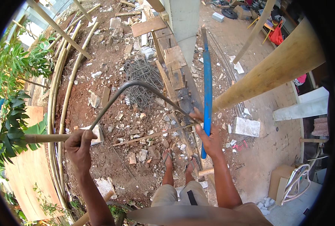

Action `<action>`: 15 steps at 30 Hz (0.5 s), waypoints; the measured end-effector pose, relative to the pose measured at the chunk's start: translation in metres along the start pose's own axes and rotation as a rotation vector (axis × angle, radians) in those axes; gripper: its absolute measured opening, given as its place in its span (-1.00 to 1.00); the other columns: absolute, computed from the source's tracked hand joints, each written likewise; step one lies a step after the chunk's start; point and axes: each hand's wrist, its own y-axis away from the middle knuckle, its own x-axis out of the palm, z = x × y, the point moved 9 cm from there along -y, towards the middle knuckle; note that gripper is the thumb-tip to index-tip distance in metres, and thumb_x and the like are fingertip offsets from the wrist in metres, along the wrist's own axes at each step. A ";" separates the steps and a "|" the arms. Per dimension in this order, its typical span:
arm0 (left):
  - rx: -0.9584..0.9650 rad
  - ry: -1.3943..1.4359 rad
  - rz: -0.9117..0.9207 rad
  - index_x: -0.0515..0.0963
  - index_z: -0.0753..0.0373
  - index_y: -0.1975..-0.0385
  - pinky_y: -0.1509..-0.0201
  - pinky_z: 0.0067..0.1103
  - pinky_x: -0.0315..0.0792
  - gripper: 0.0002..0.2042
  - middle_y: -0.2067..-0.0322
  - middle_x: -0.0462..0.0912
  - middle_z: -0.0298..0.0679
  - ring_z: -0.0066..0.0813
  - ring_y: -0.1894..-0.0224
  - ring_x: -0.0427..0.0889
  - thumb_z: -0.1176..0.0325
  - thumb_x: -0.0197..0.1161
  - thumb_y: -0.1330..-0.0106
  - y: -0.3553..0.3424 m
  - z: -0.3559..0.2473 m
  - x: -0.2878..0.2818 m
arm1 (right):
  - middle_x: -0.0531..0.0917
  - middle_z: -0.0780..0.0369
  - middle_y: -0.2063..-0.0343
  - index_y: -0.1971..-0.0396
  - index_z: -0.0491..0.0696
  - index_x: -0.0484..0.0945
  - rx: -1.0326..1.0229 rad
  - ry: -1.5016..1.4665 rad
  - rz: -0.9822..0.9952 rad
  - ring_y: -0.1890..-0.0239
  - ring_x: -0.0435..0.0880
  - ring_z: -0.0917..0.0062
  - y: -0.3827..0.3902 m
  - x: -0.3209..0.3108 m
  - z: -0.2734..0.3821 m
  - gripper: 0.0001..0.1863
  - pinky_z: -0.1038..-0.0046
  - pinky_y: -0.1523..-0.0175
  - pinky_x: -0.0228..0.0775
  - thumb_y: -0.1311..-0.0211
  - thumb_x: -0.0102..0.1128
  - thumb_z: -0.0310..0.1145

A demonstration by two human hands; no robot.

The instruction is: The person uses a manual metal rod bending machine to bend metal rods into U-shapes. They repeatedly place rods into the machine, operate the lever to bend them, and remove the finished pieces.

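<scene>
A dark metal rod, bent to a rounded peak, spans the space between my two hands. My left hand is closed around its left end, thumb uppermost. The rod's other end slopes down to the fingers of my right hand. That hand is closed on a long blue bar, slightly curved, standing nearly upright in the view with a dark metal tip at its top. Whether my right fingers also grip the rod is partly hidden. Behind the rod lies a heap of thin bent metal pieces.
Rubble and reddish soil surround my sandalled feet. A board bench runs away beside a concrete column. A thick bamboo post leans at right; long bamboo poles lie left. A whitish block rests on the paving.
</scene>
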 end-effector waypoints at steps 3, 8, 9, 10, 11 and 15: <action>-0.103 -0.002 0.137 0.78 0.27 0.41 0.50 -0.60 0.05 -0.63 0.63 0.53 -0.49 -0.74 0.59 0.28 0.06 0.42 -0.48 -0.007 0.036 0.046 | 0.74 0.25 0.19 -0.13 -0.11 0.68 0.188 -0.099 0.038 0.13 0.68 0.62 0.035 0.001 -0.043 -0.60 0.45 -0.02 0.53 -0.44 0.42 -0.19; -0.367 -0.397 0.441 0.82 0.21 0.19 0.47 -0.46 0.31 -0.50 0.57 0.68 -0.35 -0.56 0.58 0.47 -0.19 0.38 -0.41 -0.006 0.146 0.171 | 0.60 0.36 0.54 0.12 -0.16 0.66 0.425 0.085 -0.150 0.57 0.53 0.72 0.104 -0.032 -0.135 -0.69 0.54 0.47 0.36 -0.44 0.43 -0.20; -0.349 -0.365 0.477 0.81 0.22 0.17 0.38 -0.41 0.47 -0.52 0.48 0.77 -0.23 -0.46 0.50 0.64 -0.16 0.42 -0.37 -0.005 0.158 0.198 | 0.57 0.38 0.59 0.15 -0.17 0.65 0.463 0.140 -0.203 0.65 0.49 0.73 0.112 -0.041 -0.151 -0.69 0.54 0.55 0.30 -0.44 0.43 -0.20; -0.221 -0.371 0.483 0.81 0.22 0.15 0.26 -0.38 0.59 -0.57 0.41 0.82 -0.14 -0.37 0.40 0.76 -0.07 0.46 -0.34 -0.007 0.160 0.218 | 0.56 0.38 0.59 0.17 -0.16 0.65 0.412 0.115 -0.232 0.64 0.47 0.74 0.115 -0.046 -0.158 -0.71 0.55 0.54 0.29 -0.43 0.43 -0.21; -0.162 -0.385 0.487 0.81 0.22 0.15 0.23 -0.36 0.61 -0.59 0.41 0.82 -0.13 -0.35 0.40 0.78 -0.05 0.48 -0.32 -0.012 0.167 0.233 | 0.56 0.38 0.58 0.19 -0.16 0.65 0.445 0.089 -0.253 0.64 0.45 0.74 0.118 -0.050 -0.171 -0.72 0.55 0.54 0.27 -0.43 0.44 -0.23; -0.226 -0.393 0.515 0.80 0.28 0.23 0.30 -0.39 0.56 -0.56 0.46 0.79 -0.16 -0.39 0.46 0.71 -0.07 0.51 -0.31 -0.015 0.203 0.251 | 0.54 0.39 0.58 0.31 -0.16 0.66 0.510 0.137 -0.293 0.52 0.43 0.77 0.119 -0.054 -0.198 -0.74 0.56 0.42 0.27 -0.43 0.44 -0.26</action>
